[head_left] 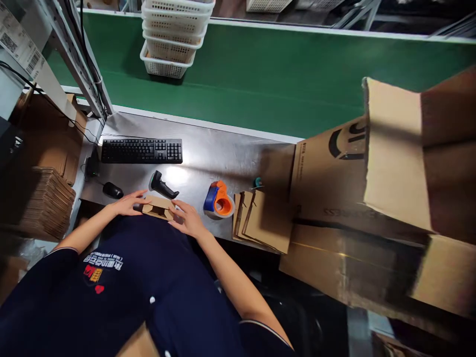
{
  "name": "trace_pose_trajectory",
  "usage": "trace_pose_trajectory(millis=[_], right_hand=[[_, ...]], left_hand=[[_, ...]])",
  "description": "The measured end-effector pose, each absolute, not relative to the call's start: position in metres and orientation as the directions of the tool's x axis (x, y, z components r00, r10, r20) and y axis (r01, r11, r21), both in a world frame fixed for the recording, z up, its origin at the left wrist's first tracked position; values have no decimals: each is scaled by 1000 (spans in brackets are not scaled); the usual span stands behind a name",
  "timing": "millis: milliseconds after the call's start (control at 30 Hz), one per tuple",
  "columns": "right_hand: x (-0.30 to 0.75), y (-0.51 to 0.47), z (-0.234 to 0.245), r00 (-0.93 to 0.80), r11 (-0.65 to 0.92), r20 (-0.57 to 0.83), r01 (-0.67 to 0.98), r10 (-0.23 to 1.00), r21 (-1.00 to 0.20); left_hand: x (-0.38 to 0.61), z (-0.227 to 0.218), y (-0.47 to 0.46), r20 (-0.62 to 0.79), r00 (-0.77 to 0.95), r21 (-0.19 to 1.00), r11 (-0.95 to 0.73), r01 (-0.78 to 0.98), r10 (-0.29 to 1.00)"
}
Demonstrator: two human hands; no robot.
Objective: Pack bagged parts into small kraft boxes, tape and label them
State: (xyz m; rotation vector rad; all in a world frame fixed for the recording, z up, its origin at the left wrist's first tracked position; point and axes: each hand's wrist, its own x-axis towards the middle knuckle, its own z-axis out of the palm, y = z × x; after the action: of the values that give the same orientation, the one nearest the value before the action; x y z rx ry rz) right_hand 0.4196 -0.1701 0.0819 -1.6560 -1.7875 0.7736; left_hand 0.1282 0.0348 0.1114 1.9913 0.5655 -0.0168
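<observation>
Box [159,202]: held by its ends between the 2 hands, just on the near side of the scanner [162,184].
Long axis: stretched from hand to hand, slightly slanted in view, with an open side left visible.
Left hand [130,203]: fingers laid on the box's left end, to the left of the scanner.
Right hand [187,216]: thumb and fingers partly spread, set against the right end, on the scanner's near side.
Nearer hand: neither can be singled out, as the 2 ends are touched alike.
Keyboard [142,151]: placed beyond the scanner.
Tape dispenser [219,198]: placed right of the scanner.
</observation>
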Motion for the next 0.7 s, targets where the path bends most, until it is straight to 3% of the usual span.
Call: trace_pose_trajectory(millis=[167,267,333,400,500,600,700], right_hand=[[387,-149,62,297,-190,-80,362,951,-913],[380,-154,51,476,-339,-220,181,852,-923],[390,-169,51,577,-406,-234,190,783,-894],[412,-187,56,716,-513,-158,311,680,-800],[451,-201,64,870,-763,-73,383,487,-521],[481,-190,64,869,-851,-162,392,467,-350],[496,-172,63,847,-869,-244,403,473,-287]], left_hand=[[143,86,11,-280,709,915,-43,401,647],[149,76,-6,-308,593,920,74,386,744],[151,75,-13,-313,550,921,106,375,774],[153,77,-17,-321,531,926,141,351,785],[155,81,-20,-381,462,915,252,316,801],[156,82,-23,-456,364,879,347,327,812],[158,85,-25,-498,376,861,395,320,782]])
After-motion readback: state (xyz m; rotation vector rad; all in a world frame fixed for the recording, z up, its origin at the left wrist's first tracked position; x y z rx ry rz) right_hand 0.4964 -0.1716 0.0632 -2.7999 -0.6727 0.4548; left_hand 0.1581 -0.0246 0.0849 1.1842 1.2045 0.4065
